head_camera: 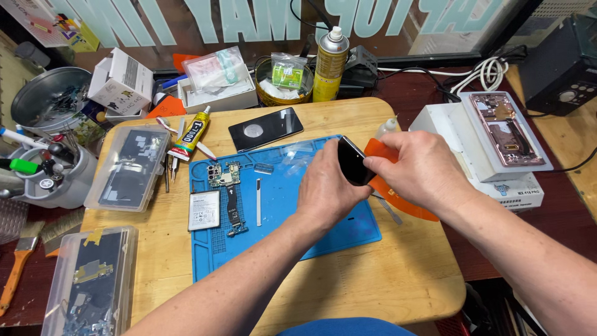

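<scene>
Both my hands hold a small black phone part (352, 160) upright above a blue work mat (280, 205). My left hand (326, 186) grips it from the left, and my right hand (416, 168) pinches its right edge. An orange flat sheet (398, 199) lies under my right hand. On the mat lie a circuit board with a flex cable (227, 190), a white battery (204, 210) and a thin metal strip (259, 202).
A black phone (265, 129) lies beyond the mat. A glue tube (191, 134), a spray can (330, 65), clear parts boxes (127, 167) (90, 280), a tool cup (53, 171), and a pink phone frame (507, 127) on a white block surround the wooden table (373, 280).
</scene>
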